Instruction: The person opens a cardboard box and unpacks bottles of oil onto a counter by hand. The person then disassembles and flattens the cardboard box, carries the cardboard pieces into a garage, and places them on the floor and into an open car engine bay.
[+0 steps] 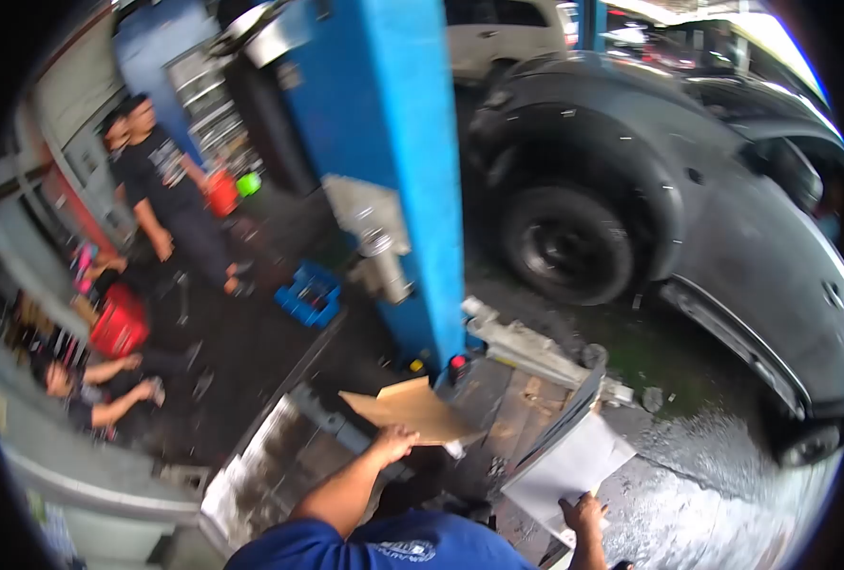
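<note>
The left hand (395, 443), nearer the brown cardboard (420, 410), pinches its lower edge, the piece lying at twelve o'clock from that hand with its long axis running roughly from ten to four. Well apart, the right hand (587, 514) touches the white sheet (566, 467) at eleven o'clock from it, whether gripping cannot be told; the cardboard lies toward its ten.

Folded sheet (408, 410): brown cardboard, matt | White sheet (574, 467): paper-like, smooth | Post (420, 142): painted, smooth, a little glossy | Dark vehicle (726, 228): painted body, glossy | Tyre (566, 245): black rubber, matt | Floor (698, 503): wet, shiny, looks rough | Shirt (384, 546): blue cloth, matt | Bin (119, 321): red, looks like plastic
</note>
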